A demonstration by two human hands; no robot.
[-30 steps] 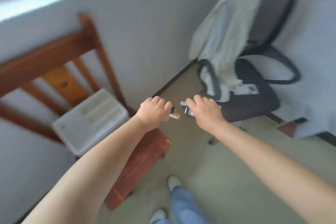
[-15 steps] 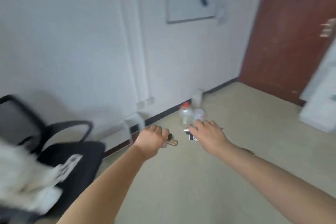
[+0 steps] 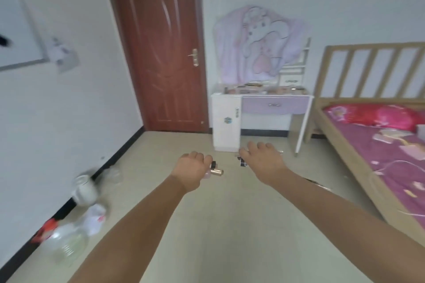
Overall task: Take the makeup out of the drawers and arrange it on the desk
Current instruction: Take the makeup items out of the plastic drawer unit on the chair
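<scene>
Makeup [image 3: 216, 171] in left hand [image 3: 192, 167]

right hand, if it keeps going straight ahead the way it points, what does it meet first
Probably the white cabinet of the dressing table, directly beyond the right hand. Open floor seems to lie between them, though depth is hard to judge.

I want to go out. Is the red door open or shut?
Shut. The red door sits flat in its frame, with no gap showing beside its handle.

Makeup items [image 3: 216, 171] mostly hidden inside both hands [image 3: 194, 166].
</scene>
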